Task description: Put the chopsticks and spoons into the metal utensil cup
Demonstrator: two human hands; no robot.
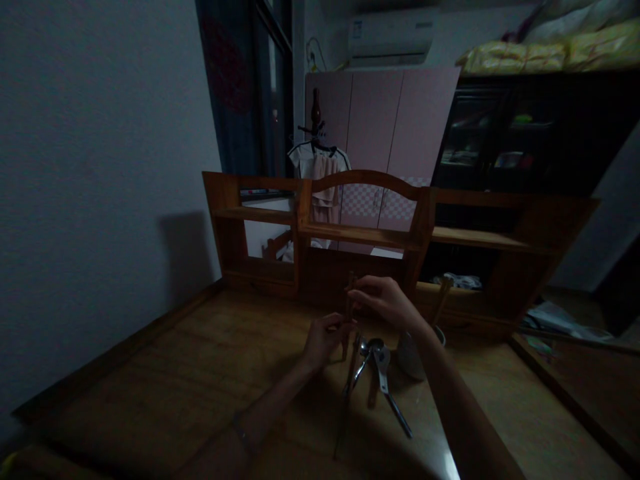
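Brown wooden chopsticks (pixel 349 308) stand nearly upright between my two hands; their exact number is hard to make out in the dim light. My left hand (pixel 324 339) pinches them around the middle. Higher up, the fingers of my right hand (pixel 384 300) close on them near the top end. Below the hands, several spoons lie together on the desk, among them a white-headed spoon (pixel 383 363) and a metal spoon (pixel 399 413). More thin sticks (pixel 353 363) lie just left of the spoons. Behind my right forearm stands a pale cup (pixel 411 359), partly hidden, with sticks (pixel 442 300) rising from it.
The wooden desk (pixel 200 360) meets a white wall (pixel 125 167) on the left. A wooden shelf unit (pixel 360 235) runs along its back edge. Beyond are a pink wardrobe (pixel 375 127), a clothes stand (pixel 316 110) and a dark cabinet (pixel 530 133).
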